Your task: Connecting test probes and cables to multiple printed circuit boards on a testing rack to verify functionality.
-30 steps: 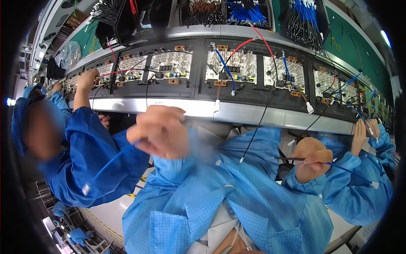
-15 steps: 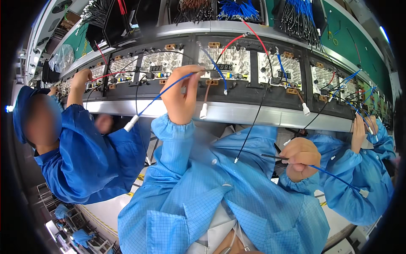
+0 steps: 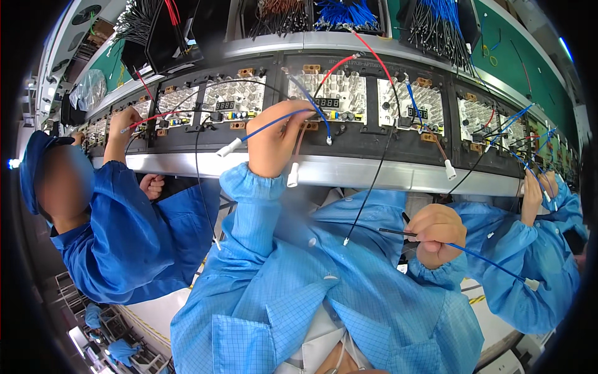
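Note:
My left hand (image 3: 272,138) pinches a blue wire (image 3: 274,119) over the lower edge of a circuit board (image 3: 336,93) with a digit display. That wire's white connector (image 3: 228,148) hangs out to the left; its pinched end is hidden by the fingers. Close by, a brown wire with a white connector (image 3: 293,176) hangs over the rail. Lower right, my right hand (image 3: 440,234) is closed round a second blue wire (image 3: 486,257) with a white connector (image 3: 531,284). A thin black stick-like piece (image 3: 397,232) juts from the same fingers; its kind is unclear.
A black fixture (image 3: 249,137) carries a row of boards with red, black and blue wires, behind a metal rail (image 3: 355,168). Bins of blue wires (image 3: 349,15) and brown wires (image 3: 280,15) stand behind. Co-workers in blue sleeves work at left (image 3: 137,230) and right (image 3: 523,262).
My left hand has shifted slightly right toward the board, and its wire's white connector has swung up and left. My right hand has moved a little left, still holding its wire.

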`<state>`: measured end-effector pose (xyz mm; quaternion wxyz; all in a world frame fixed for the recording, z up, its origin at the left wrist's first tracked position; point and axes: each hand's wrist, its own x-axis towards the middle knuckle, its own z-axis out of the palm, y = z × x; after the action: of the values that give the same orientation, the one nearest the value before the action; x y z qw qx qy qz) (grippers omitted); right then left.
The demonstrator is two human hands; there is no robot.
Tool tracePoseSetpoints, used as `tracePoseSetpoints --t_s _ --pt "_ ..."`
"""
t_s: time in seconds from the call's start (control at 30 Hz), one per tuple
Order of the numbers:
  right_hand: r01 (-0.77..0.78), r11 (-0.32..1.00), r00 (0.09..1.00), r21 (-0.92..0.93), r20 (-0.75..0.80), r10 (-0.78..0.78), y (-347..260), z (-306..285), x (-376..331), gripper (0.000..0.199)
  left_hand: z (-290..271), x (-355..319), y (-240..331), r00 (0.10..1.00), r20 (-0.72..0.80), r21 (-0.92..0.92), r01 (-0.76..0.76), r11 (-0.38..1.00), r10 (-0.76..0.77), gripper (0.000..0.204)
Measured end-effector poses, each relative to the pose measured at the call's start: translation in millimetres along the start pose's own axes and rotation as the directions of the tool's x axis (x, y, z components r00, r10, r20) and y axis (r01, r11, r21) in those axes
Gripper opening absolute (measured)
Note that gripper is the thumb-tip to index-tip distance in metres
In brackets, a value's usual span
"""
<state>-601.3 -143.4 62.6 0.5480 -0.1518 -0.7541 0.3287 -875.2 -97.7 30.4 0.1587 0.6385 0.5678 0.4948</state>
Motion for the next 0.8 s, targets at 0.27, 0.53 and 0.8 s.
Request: tracePoseSetpoints --t_s 0.27,0.53,0.8 --pt "0.000 1.000 1.000 -0.010 -0.012 0.000 1.5 1.6 1.5 0.029 2.8 2.6 -7.1 0.998 0.038 -0.013 -0.044 0.999 0.044 0.012" --pt "-0.059 0.997 0.997 -0.043 -0.042 0.057 -2.3 5.7 4.4 0.036 0.9 7.1 -6.8 0.995 0.076 -0.018 -0.067 0.998 0.068 0.013" --pt "-0.057 0.997 0.998 -0.049 -0.032 0.055 0.0 5.5 3.7 0.030 -1.9 10.5 -8.7 0.986 0.106 0.041 -0.133 0.990 0.128 0.014"
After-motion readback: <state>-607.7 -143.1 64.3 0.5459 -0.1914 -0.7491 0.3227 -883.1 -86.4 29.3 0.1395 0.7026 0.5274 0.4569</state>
